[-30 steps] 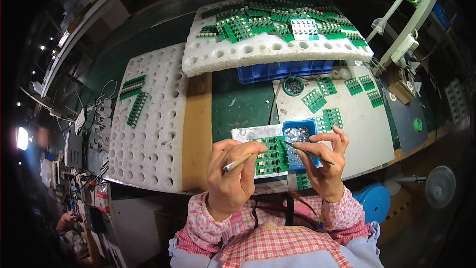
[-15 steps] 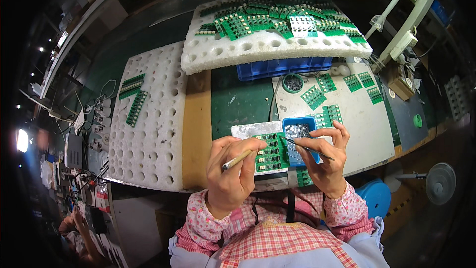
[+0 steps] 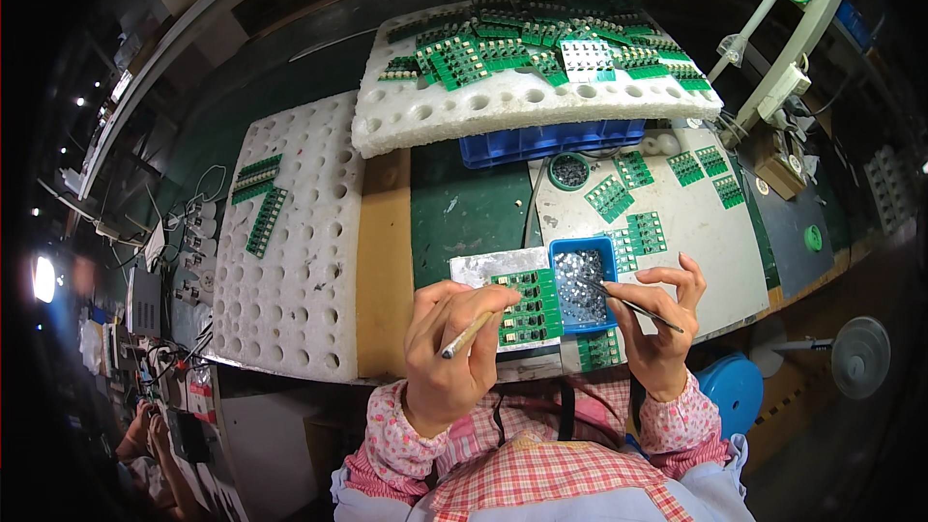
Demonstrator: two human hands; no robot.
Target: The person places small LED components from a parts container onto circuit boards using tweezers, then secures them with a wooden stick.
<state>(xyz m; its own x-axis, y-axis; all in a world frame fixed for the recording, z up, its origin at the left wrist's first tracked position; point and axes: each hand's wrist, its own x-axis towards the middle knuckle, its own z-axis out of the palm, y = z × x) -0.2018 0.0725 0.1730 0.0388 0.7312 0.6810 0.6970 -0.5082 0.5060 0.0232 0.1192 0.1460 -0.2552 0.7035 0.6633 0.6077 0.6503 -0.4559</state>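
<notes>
Both hands closed in pinch grips; left hand (image 3: 449, 343) held a pale stick (image 3: 468, 333), fingertips at the left side of the green board (image 3: 532, 309), contact not discernible; right hand (image 3: 662, 338) pinched a thin dark tool (image 3: 652, 315) between thumb and fingers, other fingers raised and loosely curved; tool tip over the small parts (image 3: 580, 280) in the blue bin (image 3: 583, 243); board lay on the white plate (image 3: 477, 268), just left of bin; both forearms angled upward from the lower edge.
</notes>
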